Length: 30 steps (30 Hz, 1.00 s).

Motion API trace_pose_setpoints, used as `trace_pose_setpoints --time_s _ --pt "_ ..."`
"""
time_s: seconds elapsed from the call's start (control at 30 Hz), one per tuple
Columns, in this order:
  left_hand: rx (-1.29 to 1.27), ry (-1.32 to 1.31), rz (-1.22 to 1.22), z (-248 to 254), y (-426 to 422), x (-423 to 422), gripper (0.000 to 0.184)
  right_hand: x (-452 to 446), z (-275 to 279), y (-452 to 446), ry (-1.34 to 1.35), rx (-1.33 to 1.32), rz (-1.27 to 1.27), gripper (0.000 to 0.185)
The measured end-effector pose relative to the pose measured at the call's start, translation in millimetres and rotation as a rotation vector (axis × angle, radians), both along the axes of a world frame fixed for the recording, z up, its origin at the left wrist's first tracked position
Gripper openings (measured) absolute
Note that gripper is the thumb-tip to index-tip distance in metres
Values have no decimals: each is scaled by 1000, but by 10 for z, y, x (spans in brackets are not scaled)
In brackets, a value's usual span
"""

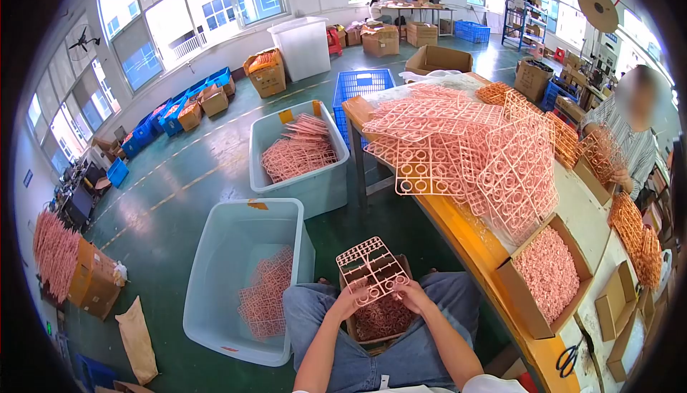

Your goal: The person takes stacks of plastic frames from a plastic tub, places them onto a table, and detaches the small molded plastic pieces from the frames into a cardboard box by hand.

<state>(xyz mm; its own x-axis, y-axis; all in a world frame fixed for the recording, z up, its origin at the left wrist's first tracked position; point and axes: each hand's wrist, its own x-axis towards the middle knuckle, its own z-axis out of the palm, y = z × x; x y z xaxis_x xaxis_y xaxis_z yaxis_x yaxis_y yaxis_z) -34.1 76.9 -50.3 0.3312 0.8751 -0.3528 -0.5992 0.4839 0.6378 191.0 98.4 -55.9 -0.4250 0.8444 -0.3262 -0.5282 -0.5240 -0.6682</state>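
A pink plastic sprue frame (pixel 371 270), with rings along its near half and small parts at its far half, is held up in front of my lap. My left hand (pixel 348 302) grips its near left edge, and my right hand (pixel 411 297) pinches its near right corner. Directly below, between my knees, stands a cardboard box (pixel 406 268) with loose small pink pieces (pixel 383 321) inside. The fingertips are partly hidden by the frame.
At left are two pale blue tubs (pixel 197 278) with pink sprues. A wooden-edged table (pixel 458 239) on my right bears a sprue heap (pixel 465 142), a box of pink pieces (pixel 547 275) and scissors (pixel 567 359). Across it, a person (pixel 630 128) handles orange-pink sprues.
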Motion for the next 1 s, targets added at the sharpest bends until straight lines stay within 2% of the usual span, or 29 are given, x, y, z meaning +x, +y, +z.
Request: trace_pose_setpoints --time_s 0.13,0.23,0.3,0.33,0.4,0.43,0.5,0.63,0.73,0.8,1.0 --pt "24 56 -66 -2 9 -9 50 21 -7 2 -37 -12 17 10" --pt "39 174 -39 -25 -10 9 46 46 54 -15 -66 5 39 8" --pt "116 397 -21 -63 -13 24 40 56 66 -2 -101 -42 60 4" --pt "116 396 -22 -124 -15 24 40 44 31 -9 -247 38 66 4" --pt "211 627 49 -298 -18 20 32 10 -44 -37 -498 169 46 5" --pt "209 625 50 -342 -24 29 32 -5 -76 -58 -500 167 48 5" --pt "262 853 85 -427 -24 47 29 -26 -137 -77 -680 230 -79 7" --pt "288 768 34 -252 -20 90 29 -47 -149 -72 -754 324 -180 8" --pt "264 605 16 -235 5 109 33 -41 -127 -78 -656 317 -229 10" --pt "209 547 73 -131 -15 125 37 -44 -221 -88 -761 361 -219 10" --pt "330 643 110 -394 18 94 46 -56 -189 -110 -715 275 -146 9"
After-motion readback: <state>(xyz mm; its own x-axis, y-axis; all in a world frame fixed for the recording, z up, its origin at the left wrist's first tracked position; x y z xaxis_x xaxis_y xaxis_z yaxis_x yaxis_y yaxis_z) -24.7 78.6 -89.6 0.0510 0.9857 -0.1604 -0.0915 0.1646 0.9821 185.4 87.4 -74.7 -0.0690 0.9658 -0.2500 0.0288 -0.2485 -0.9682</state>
